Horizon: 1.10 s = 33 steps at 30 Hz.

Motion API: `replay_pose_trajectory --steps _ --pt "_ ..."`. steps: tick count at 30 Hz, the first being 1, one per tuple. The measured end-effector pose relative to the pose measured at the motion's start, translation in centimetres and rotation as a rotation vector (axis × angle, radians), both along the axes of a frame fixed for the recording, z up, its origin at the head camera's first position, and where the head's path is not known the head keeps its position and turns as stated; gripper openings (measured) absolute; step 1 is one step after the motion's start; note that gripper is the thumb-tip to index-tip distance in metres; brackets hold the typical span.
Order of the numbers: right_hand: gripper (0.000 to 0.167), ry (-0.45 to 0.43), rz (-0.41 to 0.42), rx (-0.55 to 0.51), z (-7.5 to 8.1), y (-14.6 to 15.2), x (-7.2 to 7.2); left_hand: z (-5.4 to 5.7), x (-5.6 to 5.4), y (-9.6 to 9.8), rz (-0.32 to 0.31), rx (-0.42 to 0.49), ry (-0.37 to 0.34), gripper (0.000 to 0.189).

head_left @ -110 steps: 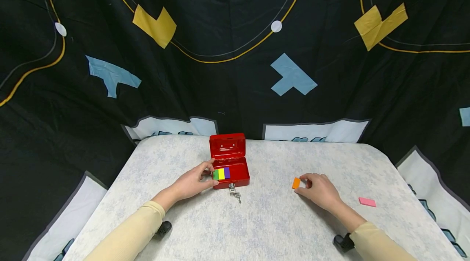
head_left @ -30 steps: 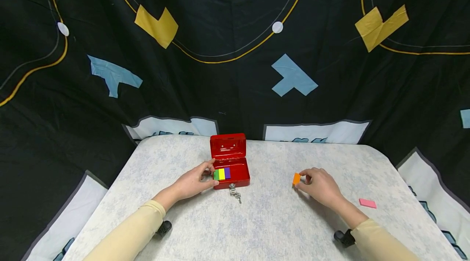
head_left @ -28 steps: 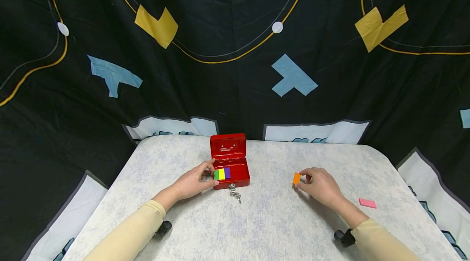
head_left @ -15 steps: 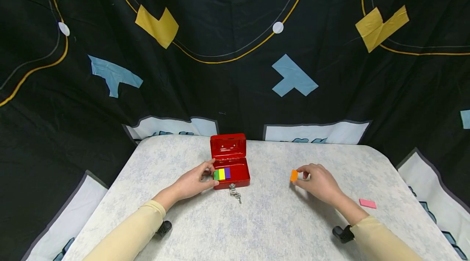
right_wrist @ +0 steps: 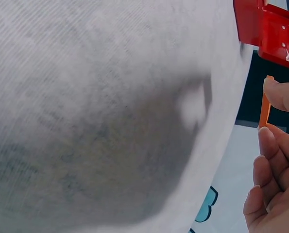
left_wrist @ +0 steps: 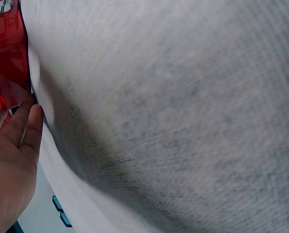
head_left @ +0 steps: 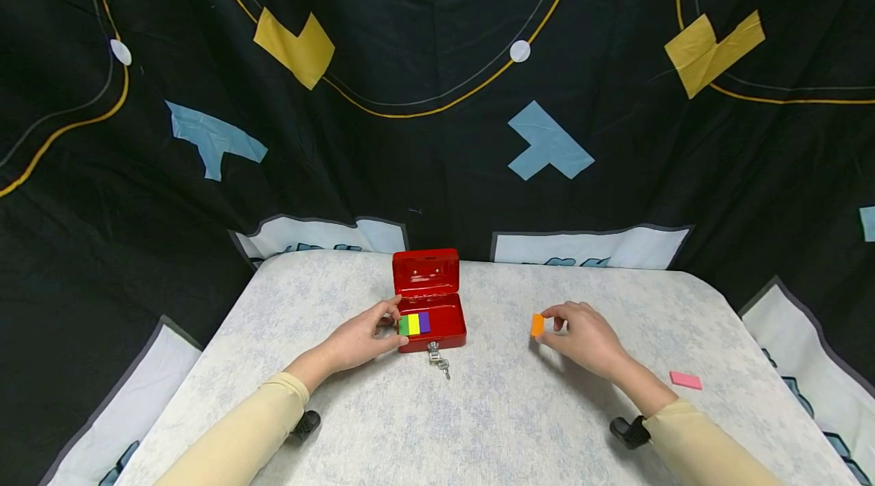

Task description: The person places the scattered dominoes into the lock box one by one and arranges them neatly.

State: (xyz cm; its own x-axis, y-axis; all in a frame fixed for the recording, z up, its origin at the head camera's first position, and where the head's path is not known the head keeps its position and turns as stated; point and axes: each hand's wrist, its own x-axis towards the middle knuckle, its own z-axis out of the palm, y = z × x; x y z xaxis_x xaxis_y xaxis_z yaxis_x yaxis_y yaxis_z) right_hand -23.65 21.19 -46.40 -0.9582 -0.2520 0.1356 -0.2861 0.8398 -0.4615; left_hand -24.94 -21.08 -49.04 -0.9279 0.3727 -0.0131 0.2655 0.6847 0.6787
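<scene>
A red metal cash box [head_left: 451,311] stands with its lid raised, near the back of the table. Inside, side by side at the left, lie a green block [head_left: 403,325], a yellow block [head_left: 413,324] and a purple block [head_left: 424,322]. My left hand [head_left: 358,336] holds the box's left side, thumb at the front corner and fingers farther back; the left wrist view shows the fingers against the red wall [left_wrist: 13,63]. Between thumb and fingertips, my right hand [head_left: 581,332] pinches a flat orange block [head_left: 537,325] above the table, right of the box.
Keys [head_left: 444,368] hang from the lock [head_left: 434,353] at the box front. A pink block [head_left: 686,380] lies on the pale table [head_left: 492,425], right of my right forearm. A dark curtain [head_left: 424,167] hangs behind the table's far edge.
My right hand has carried the orange block left and slightly away from me, toward the box. My left hand and the box have stayed in place; the pink block too.
</scene>
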Motion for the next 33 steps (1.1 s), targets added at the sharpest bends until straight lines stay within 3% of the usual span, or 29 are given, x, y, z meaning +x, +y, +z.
replay_pose_trajectory --steps 33 --pt "0.038 0.065 0.103 0.049 1.2 -4.3 -1.5 -0.1 -0.2 0.0 0.013 -0.016 -0.02 0.042"
